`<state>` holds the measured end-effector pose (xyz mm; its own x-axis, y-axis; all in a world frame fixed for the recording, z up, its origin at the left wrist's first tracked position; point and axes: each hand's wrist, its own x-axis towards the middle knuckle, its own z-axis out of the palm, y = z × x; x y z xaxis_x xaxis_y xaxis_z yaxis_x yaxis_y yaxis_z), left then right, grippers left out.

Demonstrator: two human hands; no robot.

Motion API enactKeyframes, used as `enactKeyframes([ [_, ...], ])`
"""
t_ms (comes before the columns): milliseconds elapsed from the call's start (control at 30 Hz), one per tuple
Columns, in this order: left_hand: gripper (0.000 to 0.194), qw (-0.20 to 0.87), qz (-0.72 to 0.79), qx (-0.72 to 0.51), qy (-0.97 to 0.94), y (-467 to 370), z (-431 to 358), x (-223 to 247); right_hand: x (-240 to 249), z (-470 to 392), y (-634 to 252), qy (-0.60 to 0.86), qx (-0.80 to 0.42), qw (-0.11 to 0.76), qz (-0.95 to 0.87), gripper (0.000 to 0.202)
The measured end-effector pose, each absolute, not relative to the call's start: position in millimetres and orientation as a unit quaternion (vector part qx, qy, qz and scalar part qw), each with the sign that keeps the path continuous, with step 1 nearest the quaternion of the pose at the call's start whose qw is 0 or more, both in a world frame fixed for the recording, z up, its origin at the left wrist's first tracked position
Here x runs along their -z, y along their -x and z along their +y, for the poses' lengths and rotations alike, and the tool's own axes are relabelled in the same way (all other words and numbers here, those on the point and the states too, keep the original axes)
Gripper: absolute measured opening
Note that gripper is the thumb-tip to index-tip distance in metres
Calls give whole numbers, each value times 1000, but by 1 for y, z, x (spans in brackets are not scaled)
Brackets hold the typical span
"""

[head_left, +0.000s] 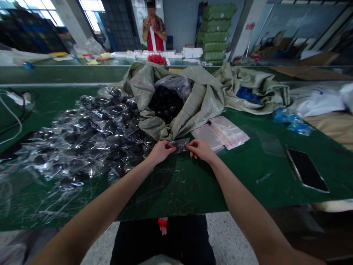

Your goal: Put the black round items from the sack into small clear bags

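Between my two hands a small clear plastic bag point(180, 145) is stretched out just above the green table point(176, 191). My left hand point(162, 151) pinches its left end, and my right hand point(202, 149) pinches the right end between thumb and finger. Something dark shows through the bag, but I cannot tell whether it is inside. Behind my hands lies an open woven sack point(198, 99) with many black rounded pieces point(167, 105) inside. Left of my left hand spreads a heap of black pieces in clear bags point(102, 129). Flat empty clear bags point(226, 132) lie beyond my right hand.
A phone point(307, 170) lies at the right, near the table's front edge. Another woven sack point(253, 92) holds blue items. White cables point(12, 121) run along the far left. Across the back table point(91, 70) stands a person in a red apron point(154, 35).
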<state>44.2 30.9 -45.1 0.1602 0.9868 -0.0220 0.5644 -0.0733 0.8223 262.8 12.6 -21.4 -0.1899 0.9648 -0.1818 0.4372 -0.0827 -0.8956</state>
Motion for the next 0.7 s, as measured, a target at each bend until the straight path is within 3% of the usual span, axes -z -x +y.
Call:
enactKeyframes([
  [133,26,443,544,-361,-614,-49,29,42,29,15,-262,550,-499,349,-572,16],
  [333,42,617,478,-414,-469,-46,10,15,27,17,-261,434,-624,488,-428,46],
  [500,49,658,440,-391,-469,-46,2,10,24,14,-259,393,-662,511,-384,47],
  [700,42,641,449,-398,-479,-52,1,7,26,10,-258,368,-689,488,-390,41],
])
